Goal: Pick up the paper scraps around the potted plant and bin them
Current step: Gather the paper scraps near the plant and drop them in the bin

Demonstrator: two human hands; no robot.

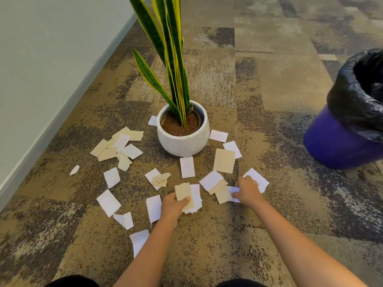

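I see both of my bare forearms reaching forward and down, converging toward the potted plant [182, 129], which I use as my marker. My left hand [173, 205] sits nearest me, straight in front of the pot, palm turned inward, thumb laid across the top of a small stack of paper scraps [187, 196] with the fingers curled beneath, pinching it. My right hand [247, 190] lies to the right of that, also on my side of the pot, knuckles up, fingers bent down onto a white paper scrap [235, 193]; whether it grips or only presses I cannot tell. A ring [258, 184] shows on one finger.
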